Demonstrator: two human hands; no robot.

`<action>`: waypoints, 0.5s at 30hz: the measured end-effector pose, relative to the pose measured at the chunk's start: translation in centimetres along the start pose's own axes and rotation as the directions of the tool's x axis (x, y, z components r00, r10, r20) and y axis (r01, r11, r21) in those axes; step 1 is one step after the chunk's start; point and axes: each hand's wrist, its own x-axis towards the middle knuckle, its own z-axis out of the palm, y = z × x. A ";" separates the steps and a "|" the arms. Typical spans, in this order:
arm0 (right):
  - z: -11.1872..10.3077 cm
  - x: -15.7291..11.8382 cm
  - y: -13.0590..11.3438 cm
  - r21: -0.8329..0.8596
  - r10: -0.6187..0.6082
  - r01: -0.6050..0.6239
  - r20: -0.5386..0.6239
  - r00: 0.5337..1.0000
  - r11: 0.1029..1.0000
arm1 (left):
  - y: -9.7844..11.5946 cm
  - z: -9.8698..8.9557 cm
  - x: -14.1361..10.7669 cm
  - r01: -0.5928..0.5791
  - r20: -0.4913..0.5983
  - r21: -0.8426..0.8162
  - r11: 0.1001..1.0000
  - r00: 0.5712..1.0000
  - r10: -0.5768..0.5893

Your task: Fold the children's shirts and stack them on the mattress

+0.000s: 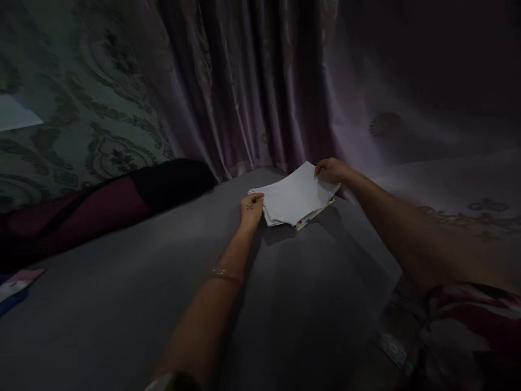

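A white sheet (291, 193), which could be cloth or paper, lies on top of a small stack near the far end of the grey surface (163, 282). My left hand (252, 209) pinches the sheet's left edge between thumb and fingers. At the upper right edge, my right hand (330, 169) grips the same sheet with its fingers closed. Beneath it, a piece with a coloured pattern (311, 218) sticks out at the lower right.
Purple curtains (252, 98) hang right behind the stack. A long black and maroon object (122, 198) lies along the patterned wall at left. Pink and blue items (18, 285) rest at the left edge. Light embroidered fabric (459, 184) spreads at right.
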 end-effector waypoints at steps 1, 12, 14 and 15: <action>-0.2 0.3 0.4 -0.040 -0.007 0.006 -0.012 1.000 0.999 | -0.4 1.0 0.0 0.021 -0.003 -0.039 0.999 1.000 -0.021; 0.6 2.0 0.5 -0.335 -0.023 -0.003 -0.076 0.997 0.942 | -5.0 5.0 -1.8 0.295 0.132 -0.306 0.905 0.955 -0.267; 1.3 2.1 0.4 -0.357 -0.039 0.002 -0.097 0.995 0.934 | -5.7 5.0 -2.0 0.285 0.136 -0.301 0.910 0.957 -0.255; 1.7 2.2 0.5 -0.366 -0.049 0.006 -0.108 0.993 0.931 | -6.0 5.1 -2.0 0.275 0.134 -0.288 0.917 0.960 -0.245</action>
